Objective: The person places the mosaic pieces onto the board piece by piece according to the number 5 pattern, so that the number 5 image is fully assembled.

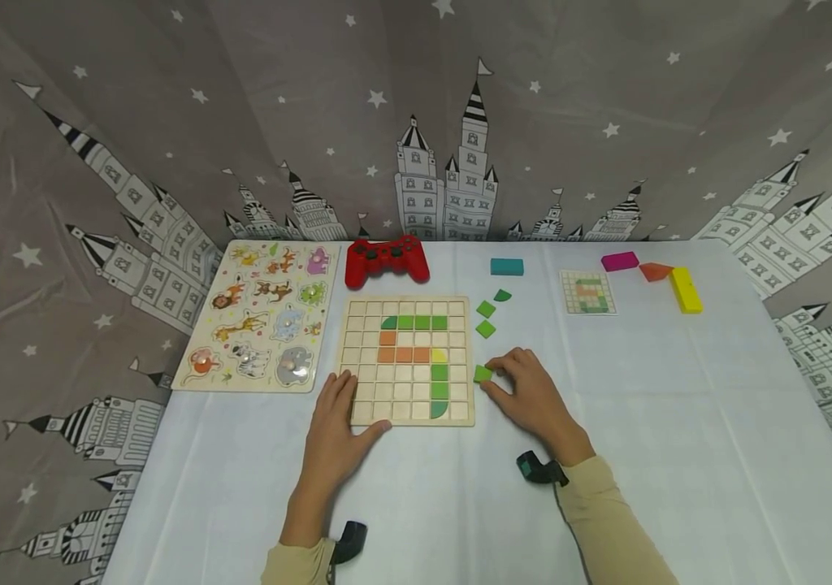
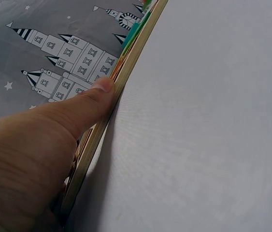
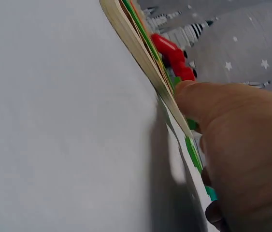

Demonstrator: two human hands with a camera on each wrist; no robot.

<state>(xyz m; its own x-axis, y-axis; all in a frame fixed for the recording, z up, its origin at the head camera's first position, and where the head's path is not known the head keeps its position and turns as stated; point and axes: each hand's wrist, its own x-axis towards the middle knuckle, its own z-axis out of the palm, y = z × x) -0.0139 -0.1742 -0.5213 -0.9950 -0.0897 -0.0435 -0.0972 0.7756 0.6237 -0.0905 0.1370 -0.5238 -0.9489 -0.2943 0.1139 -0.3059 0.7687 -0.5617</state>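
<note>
A wooden grid board (image 1: 394, 414) lies on the white table with green, orange and yellow tiles set in a pattern on its squares. My left hand (image 1: 331, 451) rests at its lower left corner, fingers along the left side and thumb (image 2: 104, 84) on the front edge. Just off the board's right side, my right hand (image 1: 536, 398) pinches a green square tile (image 1: 483, 374) between thumb and fingers. Two more green square tiles, one here (image 1: 486, 309), and a dark green quarter-round tile (image 1: 503, 295) lie right of the board. In the right wrist view the fingers hide most of the tile.
Left of the board lies an animal peg puzzle (image 1: 262, 325). A red game controller (image 1: 387, 262) sits behind it. A small pattern card (image 1: 587, 292) lies to the right, near teal (image 1: 507, 266), magenta (image 1: 619, 261), orange (image 1: 655, 271) and yellow (image 1: 686, 290) blocks.
</note>
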